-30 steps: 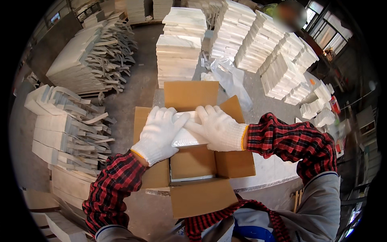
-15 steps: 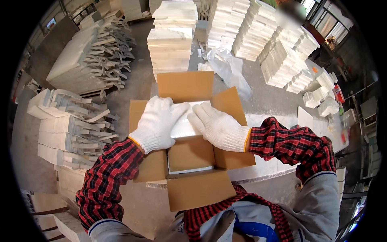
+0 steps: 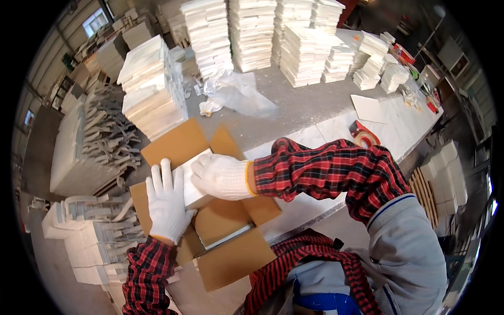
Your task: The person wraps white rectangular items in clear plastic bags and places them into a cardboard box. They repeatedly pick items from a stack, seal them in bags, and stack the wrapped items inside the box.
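Left hand's fingers spread apart, laid flat along the left side of the white stack, left hand [image 3: 169,205] by the left flap [image 3: 139,202]; right hand's fingers bent over the top of the stack, right hand [image 3: 223,177] just right of the left one; cannot tell if they clamp it or only press; white stack [image 3: 189,190] sits in the far part of the cardboard box [image 3: 223,215]; near part shows brown board and a white edge [image 3: 228,237] low down; judged from this, box is partly filled, far part loaded, near part stands lower; near flap [image 3: 236,262] and far flap [image 3: 176,140] both open, so closing is not done; box rests at the left end of the bench [image 3: 404,126]; farther right, red tape dispenser [image 3: 365,135] and loose white tile [image 3: 368,108]; far side, plastic sheet [image 3: 244,94] and tall slab stacks [image 3: 302,55]; far left, strapped bundles [image 3: 79,149].
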The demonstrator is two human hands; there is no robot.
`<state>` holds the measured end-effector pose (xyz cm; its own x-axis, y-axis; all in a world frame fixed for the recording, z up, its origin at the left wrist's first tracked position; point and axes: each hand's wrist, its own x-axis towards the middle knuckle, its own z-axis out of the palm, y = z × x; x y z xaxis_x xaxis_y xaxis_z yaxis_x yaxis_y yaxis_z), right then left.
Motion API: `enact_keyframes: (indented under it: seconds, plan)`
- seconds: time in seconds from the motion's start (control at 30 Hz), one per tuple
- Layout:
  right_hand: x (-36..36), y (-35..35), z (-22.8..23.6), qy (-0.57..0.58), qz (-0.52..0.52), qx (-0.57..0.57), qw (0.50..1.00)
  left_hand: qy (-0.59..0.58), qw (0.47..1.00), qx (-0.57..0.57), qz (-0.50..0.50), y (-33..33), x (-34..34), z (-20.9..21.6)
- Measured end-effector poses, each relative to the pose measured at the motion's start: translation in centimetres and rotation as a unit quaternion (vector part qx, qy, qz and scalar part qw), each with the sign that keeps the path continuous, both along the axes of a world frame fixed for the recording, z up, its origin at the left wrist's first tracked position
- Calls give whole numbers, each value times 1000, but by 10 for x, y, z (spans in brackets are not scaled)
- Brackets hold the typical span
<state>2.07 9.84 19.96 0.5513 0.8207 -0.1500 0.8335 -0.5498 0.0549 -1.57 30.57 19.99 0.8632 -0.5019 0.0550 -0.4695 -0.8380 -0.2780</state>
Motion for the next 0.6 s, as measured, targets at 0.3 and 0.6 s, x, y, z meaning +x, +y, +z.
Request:
enact_keyframes:
  seconds: [0.3, 0.6]
  plan:
    - [-78, -149, 37, 70, 0, 429, 901, -31, 995, 24, -95, -34, -6, -5]
    - [-127, -322, -68, 249, -219, 330, 884, -76, 902, -406, 130, -122, -86, 124]
